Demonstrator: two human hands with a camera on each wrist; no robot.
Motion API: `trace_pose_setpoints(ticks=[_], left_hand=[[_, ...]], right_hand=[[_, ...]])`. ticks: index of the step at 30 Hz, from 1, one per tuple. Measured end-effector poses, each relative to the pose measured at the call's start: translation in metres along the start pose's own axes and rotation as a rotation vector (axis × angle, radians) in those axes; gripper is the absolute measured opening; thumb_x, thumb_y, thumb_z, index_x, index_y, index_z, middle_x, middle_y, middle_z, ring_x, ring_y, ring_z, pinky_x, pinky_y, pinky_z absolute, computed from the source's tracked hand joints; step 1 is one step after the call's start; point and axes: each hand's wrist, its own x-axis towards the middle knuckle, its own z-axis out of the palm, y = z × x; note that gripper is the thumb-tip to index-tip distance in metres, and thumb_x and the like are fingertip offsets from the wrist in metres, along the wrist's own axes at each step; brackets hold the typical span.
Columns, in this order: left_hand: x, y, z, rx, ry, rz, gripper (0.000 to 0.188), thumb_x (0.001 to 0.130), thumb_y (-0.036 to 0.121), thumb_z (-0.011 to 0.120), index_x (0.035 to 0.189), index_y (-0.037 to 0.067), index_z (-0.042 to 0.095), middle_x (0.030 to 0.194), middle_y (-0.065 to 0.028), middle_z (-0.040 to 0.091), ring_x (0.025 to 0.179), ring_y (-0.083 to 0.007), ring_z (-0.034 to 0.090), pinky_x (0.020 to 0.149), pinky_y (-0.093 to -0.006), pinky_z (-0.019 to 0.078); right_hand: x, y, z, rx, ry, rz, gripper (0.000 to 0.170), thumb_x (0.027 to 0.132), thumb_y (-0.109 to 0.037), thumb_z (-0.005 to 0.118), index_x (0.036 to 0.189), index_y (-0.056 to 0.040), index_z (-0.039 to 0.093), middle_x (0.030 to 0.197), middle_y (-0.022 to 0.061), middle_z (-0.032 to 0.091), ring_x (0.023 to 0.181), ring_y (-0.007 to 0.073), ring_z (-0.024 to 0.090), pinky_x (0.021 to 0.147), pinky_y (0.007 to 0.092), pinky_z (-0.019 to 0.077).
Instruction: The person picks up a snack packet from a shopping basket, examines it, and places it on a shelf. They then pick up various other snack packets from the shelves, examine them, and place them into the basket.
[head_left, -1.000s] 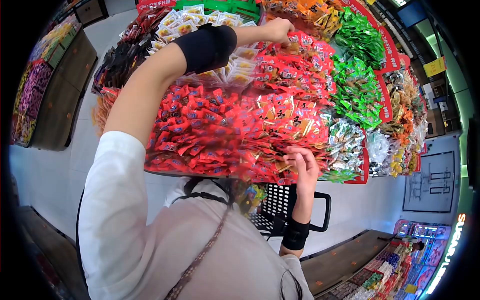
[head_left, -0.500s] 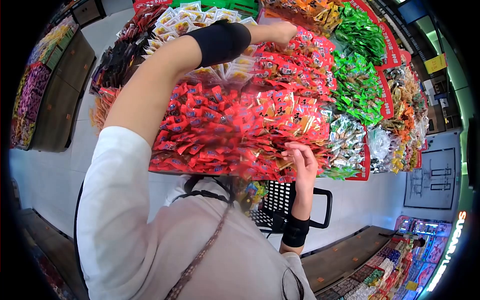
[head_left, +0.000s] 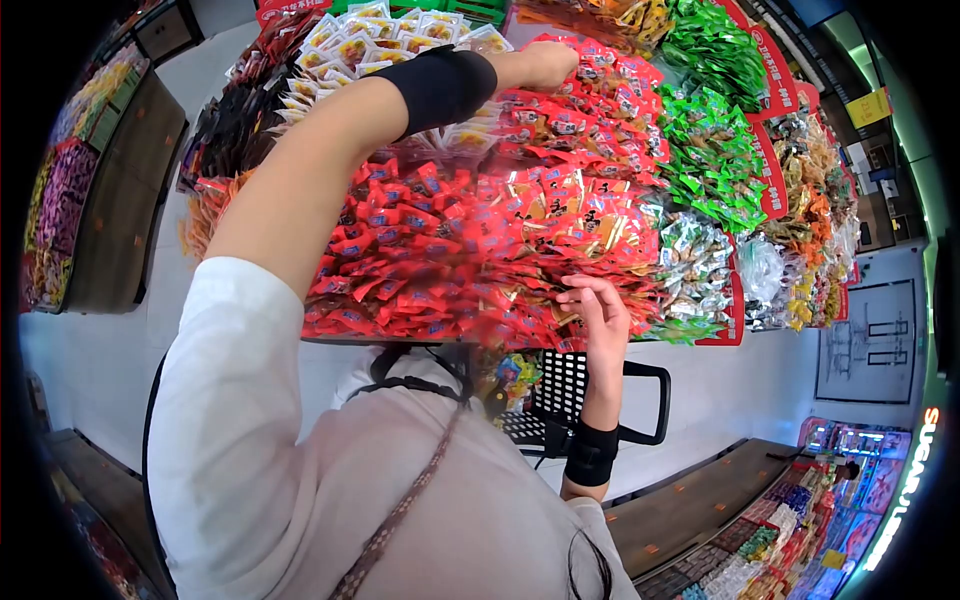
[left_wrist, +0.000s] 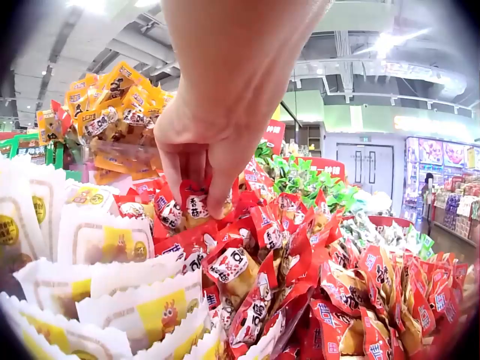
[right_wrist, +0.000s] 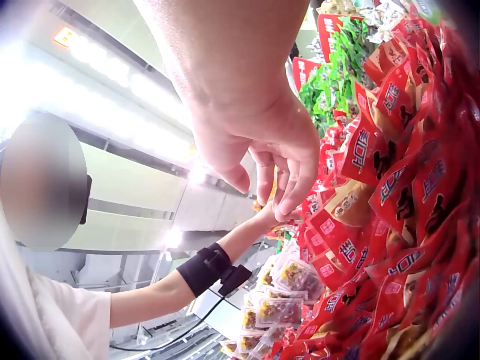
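In the head view the left hand (head_left: 548, 66) reaches over the far part of the red snack packets (head_left: 590, 130). The left wrist view shows that hand (left_wrist: 202, 150) pinching a small red packet (left_wrist: 196, 204) between thumb and fingers, among similar packets. The right hand (head_left: 600, 315) is held over the near edge of the red and gold packets (head_left: 560, 215). Seen from the right wrist, this hand (right_wrist: 255, 142) has loosely bent fingers, holds nothing, and is beside the red packets (right_wrist: 360, 154).
White-and-yellow packets (head_left: 365, 40) lie left of the left hand, green packets (head_left: 710, 160) to the right, orange ones (left_wrist: 120, 105) behind. A black basket (head_left: 560, 395) stands below the near edge. Another display (head_left: 120, 190) is at the far left.
In the head view the left hand first shifted nearer and right, then slightly left. The right hand stays in much the same place, with the whole view shifting a little.
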Motion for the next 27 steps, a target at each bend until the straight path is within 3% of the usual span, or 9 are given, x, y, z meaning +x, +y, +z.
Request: trace_pose_setpoints(ticks=[2,5,11,14,20,23,27], left_hand=[[-0.002,0.007,-0.004,0.024,-0.03,-0.031,0.016,0.063,0.007,0.063,0.077,0.0,0.061,0.083,-0.0174,0.061,0.082,-0.0304,0.059,0.066,-0.0402,0.0483],[0.0,0.005,0.006,0.058,0.029,-0.012,0.016,0.067,0.01,0.061,0.08,0.0,0.061,0.085,-0.0181,0.06,0.083,-0.0312,0.059,0.067,-0.0401,0.0486],[-0.002,0.015,-0.007,0.019,-0.086,-0.033,0.017,0.071,0.011,0.061,0.083,-0.001,0.061,0.086,-0.0182,0.061,0.083,-0.0309,0.059,0.067,-0.0407,0.0486],[0.005,0.013,-0.006,0.009,-0.109,-0.074,0.025,0.062,0.018,0.067,0.081,0.003,0.06,0.079,-0.0146,0.061,0.072,-0.0287,0.06,0.063,-0.0385,0.0487],[0.009,0.009,0.001,0.113,0.025,-0.031,0.017,0.061,0.016,0.067,0.065,0.002,0.059,0.07,-0.015,0.061,0.07,-0.029,0.061,0.062,-0.0389,0.0486],[-0.001,0.013,-0.005,0.082,0.044,-0.037,0.015,0.068,0.006,0.059,0.082,0.001,0.062,0.086,-0.0183,0.061,0.083,-0.0317,0.059,0.07,-0.0391,0.0489],[-0.009,0.016,-0.015,0.078,-0.023,-0.039,0.016,0.066,0.01,0.063,0.08,0.002,0.062,0.085,-0.0183,0.061,0.082,-0.0312,0.059,0.068,-0.039,0.0486]], right_hand=[[-0.003,-0.002,0.001,0.014,0.009,0.0,0.02,0.088,-0.015,0.044,0.096,0.0018,0.053,0.099,0.0122,0.058,0.081,0.0161,0.059,0.071,0.0257,0.0468],[-0.008,-0.003,0.002,0.044,0.021,-0.014,0.019,0.088,-0.012,0.045,0.096,0.0023,0.054,0.098,0.0108,0.058,0.08,0.0145,0.058,0.07,0.0249,0.0462],[-0.026,-0.007,0.0,0.032,0.047,0.013,0.019,0.088,-0.013,0.046,0.095,0.0022,0.054,0.096,0.0103,0.058,0.079,0.0144,0.058,0.071,0.0255,0.0464],[-0.032,-0.006,-0.005,-0.02,0.072,0.003,0.02,0.088,-0.016,0.044,0.095,0.0013,0.053,0.096,0.0108,0.059,0.079,0.0154,0.059,0.071,0.0265,0.0472],[-0.04,-0.001,-0.011,0.012,0.093,-0.001,0.02,0.089,-0.016,0.044,0.095,0.0012,0.053,0.096,0.0106,0.059,0.079,0.015,0.059,0.071,0.0263,0.0471],[-0.042,0.001,-0.011,0.002,0.089,-0.001,0.02,0.089,-0.016,0.044,0.095,0.0012,0.053,0.096,0.0106,0.059,0.079,0.0149,0.059,0.071,0.0263,0.0471],[-0.045,-0.002,-0.008,0.051,0.108,0.001,0.017,0.088,-0.01,0.045,0.094,0.0023,0.055,0.092,0.0087,0.059,0.077,0.0139,0.058,0.069,0.0249,0.0463]])
